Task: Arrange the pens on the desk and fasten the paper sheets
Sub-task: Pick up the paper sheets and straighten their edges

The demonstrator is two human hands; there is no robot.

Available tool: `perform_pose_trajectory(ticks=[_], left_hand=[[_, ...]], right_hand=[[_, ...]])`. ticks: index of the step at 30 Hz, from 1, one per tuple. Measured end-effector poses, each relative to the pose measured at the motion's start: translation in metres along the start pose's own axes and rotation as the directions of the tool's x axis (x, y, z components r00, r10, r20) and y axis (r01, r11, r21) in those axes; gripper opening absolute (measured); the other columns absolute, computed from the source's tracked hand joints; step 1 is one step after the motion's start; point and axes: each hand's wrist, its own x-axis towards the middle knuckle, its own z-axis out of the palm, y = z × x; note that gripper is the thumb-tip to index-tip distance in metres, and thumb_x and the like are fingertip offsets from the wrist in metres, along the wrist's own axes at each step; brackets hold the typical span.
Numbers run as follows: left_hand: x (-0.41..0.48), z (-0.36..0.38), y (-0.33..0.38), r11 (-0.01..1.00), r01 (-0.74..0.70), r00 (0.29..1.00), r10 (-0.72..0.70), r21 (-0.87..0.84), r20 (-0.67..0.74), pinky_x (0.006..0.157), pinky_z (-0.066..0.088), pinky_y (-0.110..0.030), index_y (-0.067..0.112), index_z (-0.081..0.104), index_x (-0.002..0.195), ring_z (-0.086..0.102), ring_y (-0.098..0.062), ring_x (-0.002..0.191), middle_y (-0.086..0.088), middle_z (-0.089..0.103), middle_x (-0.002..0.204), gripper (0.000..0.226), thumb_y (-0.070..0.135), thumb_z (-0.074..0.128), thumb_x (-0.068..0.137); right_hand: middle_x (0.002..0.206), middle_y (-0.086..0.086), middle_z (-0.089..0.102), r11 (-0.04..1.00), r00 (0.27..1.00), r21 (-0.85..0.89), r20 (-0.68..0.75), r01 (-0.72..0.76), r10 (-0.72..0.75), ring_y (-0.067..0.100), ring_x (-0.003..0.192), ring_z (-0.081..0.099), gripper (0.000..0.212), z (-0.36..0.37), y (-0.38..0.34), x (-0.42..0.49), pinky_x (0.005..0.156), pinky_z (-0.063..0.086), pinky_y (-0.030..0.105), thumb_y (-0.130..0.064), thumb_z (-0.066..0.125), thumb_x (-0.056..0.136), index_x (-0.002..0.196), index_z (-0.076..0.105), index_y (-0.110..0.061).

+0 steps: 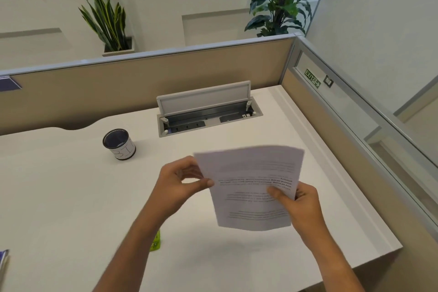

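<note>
your left hand (182,184) and right hand (299,204) each pinch an edge of the printed paper sheets (251,185), held above the white desk (71,197); the pen cup (119,144) stands well apart.

One white desk (71,197) bears one dark pen cup (119,144) and one open cable box (208,114), two hands, left (180,182) and right (301,206), hold one sheaf of paper sheets (251,187), and two potted plants (106,14) stand behind.
</note>
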Motion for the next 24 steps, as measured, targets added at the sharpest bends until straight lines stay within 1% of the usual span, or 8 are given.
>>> perform_pose_trajectory(ticks=[3,7,9,12,14,16,20,24], left_hand=[[-0.004,0.016,-0.013,0.981,0.070,0.997,-0.071,-0.180,0.001,0.094,0.065,-0.041,0.015,0.083,0.107,0.080,-0.033,0.107,-0.010,0.084,0.114,0.030,0.009,0.094,0.079],[-0.010,0.037,-0.028,0.951,0.088,0.988,-0.123,-0.297,-0.098,0.086,0.064,-0.032,0.014,0.085,0.111,0.081,-0.028,0.102,-0.011,0.085,0.113,0.036,0.023,0.093,0.077],[-0.013,0.045,-0.041,0.950,0.107,0.977,-0.155,-0.293,-0.145,0.081,0.063,-0.029,0.012,0.086,0.106,0.080,-0.023,0.094,-0.011,0.086,0.105,0.033,0.024,0.092,0.076],[-0.021,0.057,-0.068,0.946,0.212,0.951,-0.258,-0.245,-0.172,0.078,0.060,-0.031,0.018,0.089,0.095,0.079,-0.016,0.086,-0.008,0.087,0.095,0.016,0.013,0.091,0.080],[-0.027,0.063,-0.084,0.936,0.322,0.921,-0.345,-0.142,-0.182,0.079,0.061,-0.034,0.030,0.089,0.089,0.081,-0.015,0.086,-0.002,0.087,0.094,0.029,0.002,0.088,0.083],[-0.032,0.067,-0.090,0.931,0.346,0.918,-0.361,-0.113,-0.166,0.080,0.063,-0.033,0.034,0.088,0.093,0.083,-0.018,0.094,0.002,0.087,0.098,0.032,0.002,0.085,0.086],[-0.032,0.065,-0.090,0.958,0.273,0.941,-0.286,-0.092,-0.182,0.073,0.061,-0.026,0.025,0.085,0.096,0.079,-0.011,0.084,-0.001,0.085,0.091,0.013,0.024,0.086,0.084],[-0.041,0.077,-0.097,0.933,0.357,0.912,-0.359,-0.050,-0.198,0.069,0.053,-0.031,0.007,0.076,0.080,0.064,-0.017,0.074,-0.007,0.077,0.078,0.015,0.016,0.087,0.085]], right_hand=[[0.107,-0.002,0.086,0.997,1.000,0.083,-0.018,0.001,0.001,0.014,0.096,0.081,0.020,0.011,-0.002,0.002,0.078,0.063,0.019,-0.019,0.085,0.085,0.104,0.086,-0.027],[0.101,-0.003,0.086,0.996,0.999,0.083,-0.030,0.017,-0.014,0.008,0.090,0.081,0.023,0.024,0.006,0.005,0.075,0.060,0.016,-0.036,0.092,0.081,0.101,0.086,-0.027],[0.100,-0.004,0.086,0.997,0.998,0.073,-0.060,-0.004,0.008,0.008,0.091,0.081,0.027,0.027,0.018,0.006,0.077,0.061,0.019,-0.040,0.092,0.079,0.103,0.085,-0.030],[0.095,-0.009,0.085,0.997,0.996,0.029,-0.053,-0.070,0.072,0.006,0.088,0.079,0.027,0.031,0.054,0.006,0.081,0.060,0.025,-0.011,0.087,0.089,0.097,0.085,-0.037],[0.092,-0.009,0.086,0.987,0.985,-0.022,-0.072,-0.158,0.156,0.004,0.083,0.079,0.037,0.034,0.075,0.000,0.078,0.060,0.027,-0.001,0.083,0.090,0.089,0.087,-0.038],[0.090,-0.008,0.085,0.982,0.981,-0.044,-0.079,-0.183,0.179,0.007,0.082,0.079,0.037,0.035,0.086,-0.004,0.074,0.059,0.021,-0.002,0.081,0.092,0.090,0.086,-0.039],[0.087,-0.006,0.084,0.991,0.983,-0.016,-0.127,-0.134,0.131,0.008,0.078,0.077,0.016,0.029,0.079,-0.005,0.067,0.057,0.013,-0.016,0.082,0.094,0.092,0.083,-0.032],[0.091,-0.005,0.084,0.986,0.978,-0.036,-0.137,-0.162,0.156,0.009,0.085,0.079,0.020,0.036,0.083,-0.016,0.071,0.060,0.018,-0.010,0.078,0.097,0.093,0.084,-0.029]])
